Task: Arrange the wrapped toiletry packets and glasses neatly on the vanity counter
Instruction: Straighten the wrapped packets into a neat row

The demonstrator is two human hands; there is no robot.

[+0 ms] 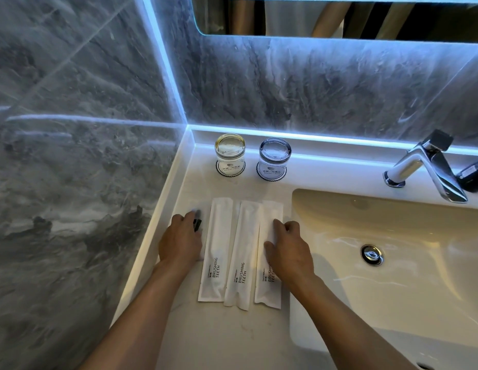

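Note:
Three white packets printed "BRUSHING TEETH" lie side by side on the pale vanity counter (205, 340): a left packet (219, 236), a middle packet (245, 236) and a right packet (272, 209). A clear packet with a dark item (197, 223) lies further left, under my left hand (180, 240), whose fingers curl over it. My right hand (288, 249) rests on the right packet, fingers laid on top. Behind them, a yellow-tinted glass (229, 149) and a blue-tinted glass (275, 153) stand upside down on round coasters.
A white basin (392, 228) with a chrome drain (371, 254) fills the right side. A chrome faucet (424, 166) and a black object (472, 177) stand behind it. Grey marble walls close off the left and back, under a lit mirror (339, 14).

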